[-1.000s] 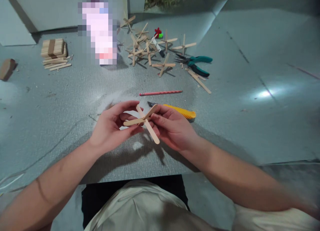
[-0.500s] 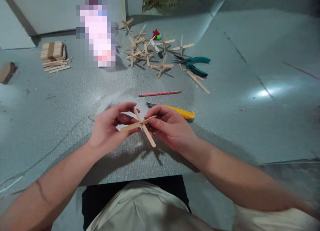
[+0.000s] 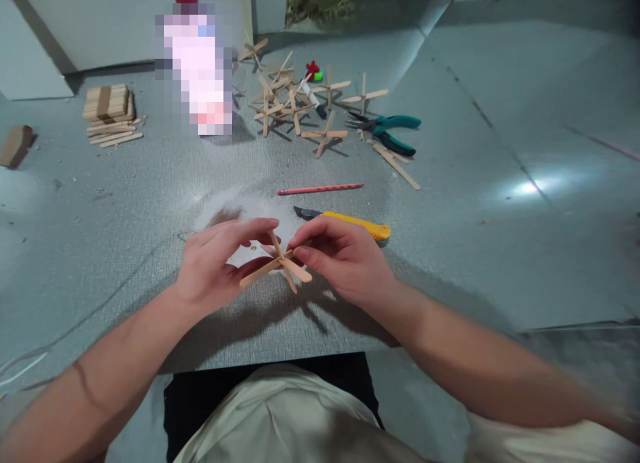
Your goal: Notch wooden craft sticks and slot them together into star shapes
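Between both hands, just above the table's front part, is a star-shaped piece made of crossed wooden craft sticks point(image 3: 299, 270). My left hand point(image 3: 215, 259) grips it from the left, fingers curved around an upper stick and the left arm of the star. The thumb and forefinger of my right hand point(image 3: 345, 256) pinch it near its centre on the right side. Some of my fingertips are hidden behind the sticks. Right behind my right hand lies a yellow utility knife point(image 3: 357, 225) with a dark blade. A red pencil point(image 3: 320, 189) rests a little farther back.
Several similar craft-stick stars point(image 3: 325, 135) lie at the back, around a small white tube point(image 3: 313, 97). Teal-handled pliers point(image 3: 395, 123) lie right of them, by loose sticks point(image 3: 403, 169). A banded stack of craft sticks point(image 3: 107, 103) and a blurred-out bottle point(image 3: 200, 69) stand back left.
The star has tilted and turned in my hands, so its lower stick now points more to the right and another stick end shows below. Both hands keep hold of it.
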A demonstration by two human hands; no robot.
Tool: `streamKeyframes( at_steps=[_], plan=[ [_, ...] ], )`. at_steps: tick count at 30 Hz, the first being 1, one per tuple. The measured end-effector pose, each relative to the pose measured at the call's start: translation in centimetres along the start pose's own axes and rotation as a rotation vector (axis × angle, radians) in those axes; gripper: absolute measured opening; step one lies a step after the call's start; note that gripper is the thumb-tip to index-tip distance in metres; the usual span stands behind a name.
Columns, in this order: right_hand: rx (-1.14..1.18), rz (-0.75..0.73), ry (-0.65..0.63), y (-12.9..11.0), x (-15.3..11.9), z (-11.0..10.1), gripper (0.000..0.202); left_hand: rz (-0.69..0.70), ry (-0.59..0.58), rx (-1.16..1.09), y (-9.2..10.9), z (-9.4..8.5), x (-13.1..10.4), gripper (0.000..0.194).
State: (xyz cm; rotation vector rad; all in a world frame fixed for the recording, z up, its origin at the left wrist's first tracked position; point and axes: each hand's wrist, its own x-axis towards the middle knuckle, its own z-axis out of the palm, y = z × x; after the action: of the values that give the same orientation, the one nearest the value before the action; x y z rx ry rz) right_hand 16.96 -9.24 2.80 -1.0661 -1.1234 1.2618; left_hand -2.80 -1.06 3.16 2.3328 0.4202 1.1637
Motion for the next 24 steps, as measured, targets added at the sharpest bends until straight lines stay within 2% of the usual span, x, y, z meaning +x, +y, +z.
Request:
streamKeyframes(
  at_steps=[5,7,9,11,14,17,21,24],
  plan=[
    [-0.345,-0.249,-0.021,0.1,-0.5,-0.8,0.006,-0.013,-0.125,0.024,-1.0,-0.7,-0.2,0.056],
    [-0.450,-0.310,-0.028,0.1,-0.5,-1.1,0.008,-0.083,-0.231,0.076,-1.3,-1.2,-0.2,0.060],
    [-0.522,-0.356,-0.033,0.1,-0.5,-1.3,0.009,-0.184,-0.337,0.086,-1.5,-1.8,-0.2,0.072],
    [-0.586,-0.419,-0.038,0.0,-0.5,-1.4,0.009,-0.238,-0.408,-0.032,-1.6,-2.2,-0.2,0.087],
    [-0.682,-0.553,-0.064,-0.1,-0.5,-1.6,0.011,-0.240,-0.502,-0.254,-1.4,-2.7,0.0,0.103],
    [-0.714,-0.677,-0.106,-0.3,-0.5,-1.9,0.017,-0.242,-0.601,-0.247,-1.0,-2.7,0.0,0.111],
    [-0.740,-0.716,-0.134,-0.5,-0.5,-2.0,0.020,-0.195,-0.591,-0.263,-0.7,-2.1,0.0,0.114],
    [-0.779,-0.721,-0.155,-0.5,-0.5,-2.0,0.016,-0.205,-0.492,-0.229,-0.8,-1.5,0.0,0.097]
  ],
)
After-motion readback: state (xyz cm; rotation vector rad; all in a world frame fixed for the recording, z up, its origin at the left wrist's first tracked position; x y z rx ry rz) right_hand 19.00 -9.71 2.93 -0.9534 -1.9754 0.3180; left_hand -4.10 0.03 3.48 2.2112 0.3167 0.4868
